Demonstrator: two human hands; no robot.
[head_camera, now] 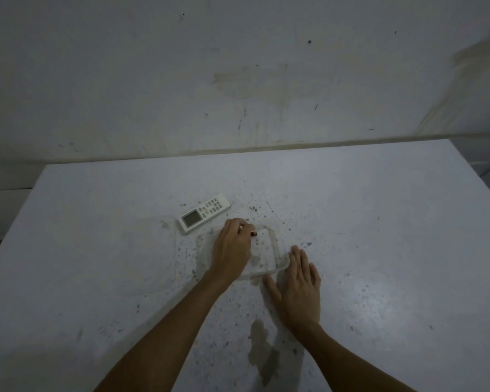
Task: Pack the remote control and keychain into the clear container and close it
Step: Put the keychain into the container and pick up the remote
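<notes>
Keychain mostly hidden under left hand; both forearms cut off below.

Clear plastic container; speckled, stained table

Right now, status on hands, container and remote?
Left hand over the clear container, fingers closed on a small item, likely the keychain. Right hand flat, bracing the container's near corner. Remote control on the table, unpacked. Nothing blocking.
</notes>
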